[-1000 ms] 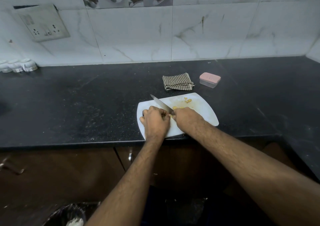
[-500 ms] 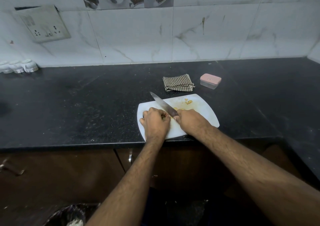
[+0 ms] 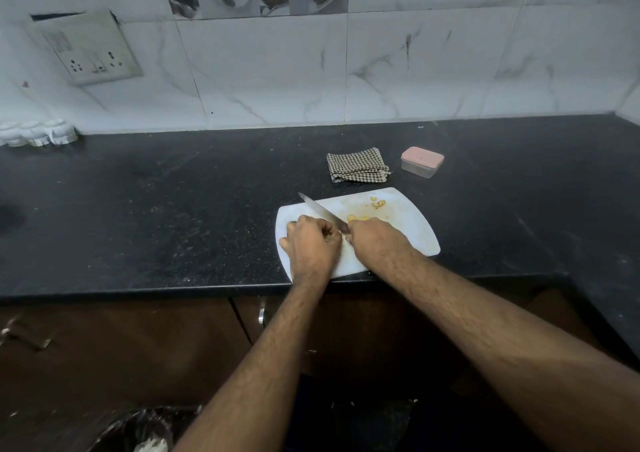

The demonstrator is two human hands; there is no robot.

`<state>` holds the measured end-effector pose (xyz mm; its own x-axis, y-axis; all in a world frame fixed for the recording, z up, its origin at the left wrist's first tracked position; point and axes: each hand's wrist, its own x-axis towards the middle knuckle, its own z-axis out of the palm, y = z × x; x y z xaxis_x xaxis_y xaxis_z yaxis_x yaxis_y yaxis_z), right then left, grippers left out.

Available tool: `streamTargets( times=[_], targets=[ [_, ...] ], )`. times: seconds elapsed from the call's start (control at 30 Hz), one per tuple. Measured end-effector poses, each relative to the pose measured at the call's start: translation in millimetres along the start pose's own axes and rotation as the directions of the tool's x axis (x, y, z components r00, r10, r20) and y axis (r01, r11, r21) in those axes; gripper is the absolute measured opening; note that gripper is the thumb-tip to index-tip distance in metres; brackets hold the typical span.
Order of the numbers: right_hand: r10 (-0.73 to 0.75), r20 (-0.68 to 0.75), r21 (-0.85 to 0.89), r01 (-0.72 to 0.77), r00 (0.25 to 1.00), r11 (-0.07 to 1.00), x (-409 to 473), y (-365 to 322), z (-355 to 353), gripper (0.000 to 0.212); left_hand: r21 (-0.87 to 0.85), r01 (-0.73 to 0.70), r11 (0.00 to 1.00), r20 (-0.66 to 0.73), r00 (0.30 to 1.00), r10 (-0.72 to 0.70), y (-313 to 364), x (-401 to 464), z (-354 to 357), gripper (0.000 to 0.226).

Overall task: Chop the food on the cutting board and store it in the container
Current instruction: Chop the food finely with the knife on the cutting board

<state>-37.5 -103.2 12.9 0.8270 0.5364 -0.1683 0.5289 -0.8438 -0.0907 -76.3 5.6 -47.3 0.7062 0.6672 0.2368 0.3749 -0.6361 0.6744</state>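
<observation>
- White cutting board [image 3: 401,223] on the black counter's front edge: stiff, light, likely to slide if pushed
- Knife [image 3: 322,211]: right hand [image 3: 375,240] curled round its handle, blade angled across the board
- Left hand [image 3: 313,244]: fingers curled over the unseen uncut piece
- Lidded container [image 3: 421,162] behind the board: shut, looks empty
- Yellow slices [image 3: 360,217]: small, soft, probably slippery; scoop, don't pinch

This is a home kitchen, shown by the black stone counter [image 3: 173,209] with brown cabinets [image 3: 121,347] below it, the white marble wall tiles [image 3: 277,71], a socket plate [image 3: 91,50] at far left, and a cutting board [image 3: 408,216] with a knife [image 3: 322,211].
</observation>
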Motion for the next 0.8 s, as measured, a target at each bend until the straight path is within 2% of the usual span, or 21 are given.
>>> streamTargets(
  times=[0.17,0.4,0.8],
  targets=[
    [0.004,-0.021,-0.002,-0.004,1.0,1.0,-3.9,-5.0,3.2,0.034,0.002,-0.008,1.0,-0.004,1.0,0.008,0.0,0.1,0.3,0.017],
    [0.029,-0.065,0.207,-0.015,0.997,0.978,-0.8,13.0,3.3,0.031,0.016,-0.001,1.0,0.01,1.0,0.001,0.3,0.1,0.5,0.012],
    [0.017,-0.063,0.192,-0.005,0.998,0.981,-0.4,13.2,3.6,0.034,-0.006,-0.002,1.0,0.001,1.0,0.002,0.3,-0.2,0.2,0.011]
  ],
)
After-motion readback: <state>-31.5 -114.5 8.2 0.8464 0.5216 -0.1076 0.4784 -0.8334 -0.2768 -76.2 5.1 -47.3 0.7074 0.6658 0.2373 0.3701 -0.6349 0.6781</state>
